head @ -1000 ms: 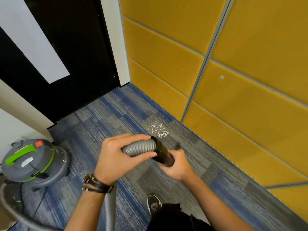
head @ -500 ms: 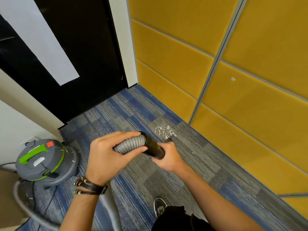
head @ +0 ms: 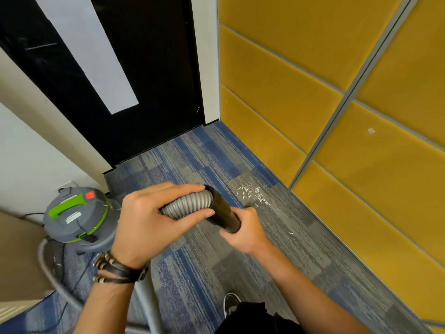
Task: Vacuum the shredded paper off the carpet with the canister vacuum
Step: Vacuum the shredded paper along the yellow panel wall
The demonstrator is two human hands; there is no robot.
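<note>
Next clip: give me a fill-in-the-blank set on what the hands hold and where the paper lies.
The left hand grips the ribbed hose, coloured ____.
The right hand holds the ____ tube at the hose's end.
The shredded paper lies on the carpet beside the ____ wall.
The canister vacuum carries a ____ handle.
Missing: grey, black, yellow, green.
</note>
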